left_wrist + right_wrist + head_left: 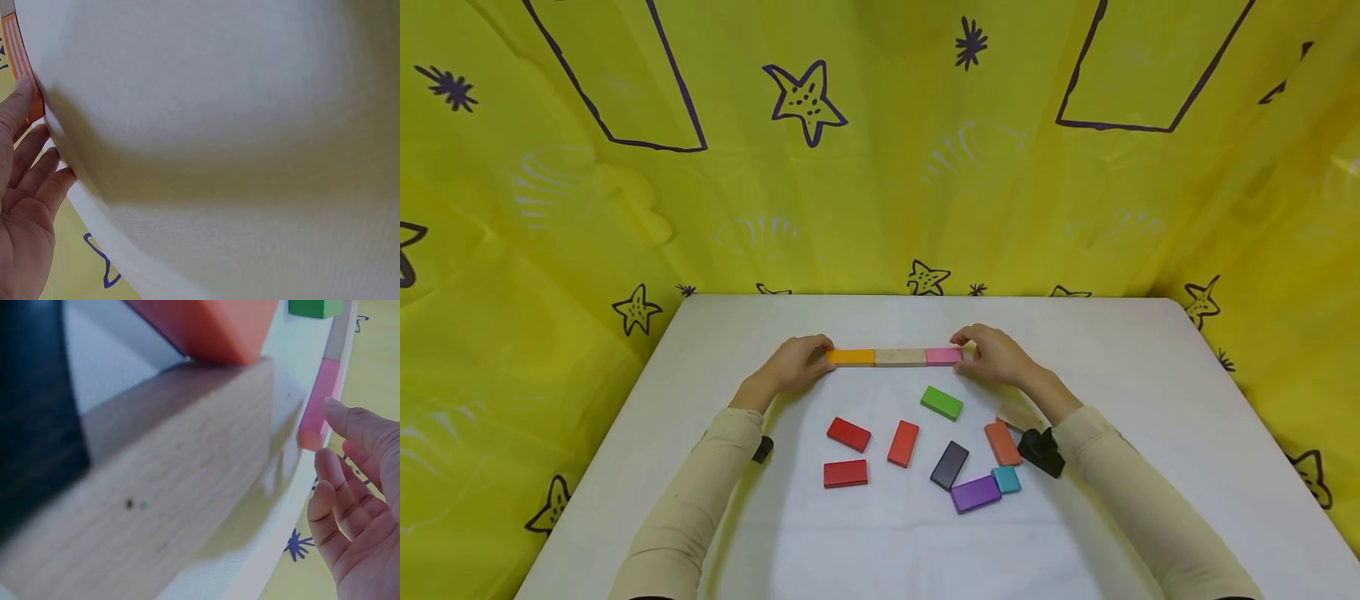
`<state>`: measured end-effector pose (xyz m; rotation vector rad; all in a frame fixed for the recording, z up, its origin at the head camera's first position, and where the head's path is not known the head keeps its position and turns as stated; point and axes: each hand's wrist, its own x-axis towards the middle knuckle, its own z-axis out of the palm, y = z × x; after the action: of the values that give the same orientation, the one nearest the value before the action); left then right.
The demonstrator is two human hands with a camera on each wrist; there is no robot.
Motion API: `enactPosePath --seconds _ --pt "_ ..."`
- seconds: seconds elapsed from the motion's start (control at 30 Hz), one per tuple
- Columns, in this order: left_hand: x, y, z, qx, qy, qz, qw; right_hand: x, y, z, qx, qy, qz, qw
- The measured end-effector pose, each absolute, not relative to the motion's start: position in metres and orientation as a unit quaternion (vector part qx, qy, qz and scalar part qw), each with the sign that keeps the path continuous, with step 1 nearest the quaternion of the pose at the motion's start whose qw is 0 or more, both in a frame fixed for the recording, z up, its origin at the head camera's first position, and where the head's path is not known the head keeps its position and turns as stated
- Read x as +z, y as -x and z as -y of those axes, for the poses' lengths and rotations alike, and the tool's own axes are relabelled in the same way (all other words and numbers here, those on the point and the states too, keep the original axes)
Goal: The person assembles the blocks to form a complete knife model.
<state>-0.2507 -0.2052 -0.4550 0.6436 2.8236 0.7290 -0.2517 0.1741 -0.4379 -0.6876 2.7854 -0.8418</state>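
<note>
At the far part of the white table (pixel 805 533), an orange block (pixel 852 357), a bare wood block (pixel 900 357) and a pink block (pixel 943 357) lie end to end in a straight row. My left hand (pixel 796 362) pinches the orange block's outer end; in the left wrist view its thumb lies on the striped face. At the row's other end my right hand (pixel 996 357) holds the pink block between thumb and fingers. The right wrist view has the thumb against the pink block (pixel 320 403), the other fingers loosely bent beside its end.
Nearer me lie a green block (pixel 942 402), several red ones (pixel 848 434), a dark grey block (pixel 950 465), a purple one (pixel 976 494), a small teal one (pixel 1006 479) and an orange-red one (pixel 1003 443). Another wooden block (pixel 181 481) lies under the right wrist. A yellow curtain (pixel 880 183) hangs behind.
</note>
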Motion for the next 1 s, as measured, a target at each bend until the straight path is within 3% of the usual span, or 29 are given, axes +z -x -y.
enactPosePath --seconds 0.23,1.0 --pt "-0.457 0.250 0.204 0.239 -0.225 -0.942 0.062 -0.437 0.238 -0.180 -0.301 0.230 -0.923 0.070" --pt "-0.453 0.248 0.204 0.239 -0.213 -0.944 0.076 -0.442 0.199 -0.183 -0.350 0.251 -0.893 0.131"
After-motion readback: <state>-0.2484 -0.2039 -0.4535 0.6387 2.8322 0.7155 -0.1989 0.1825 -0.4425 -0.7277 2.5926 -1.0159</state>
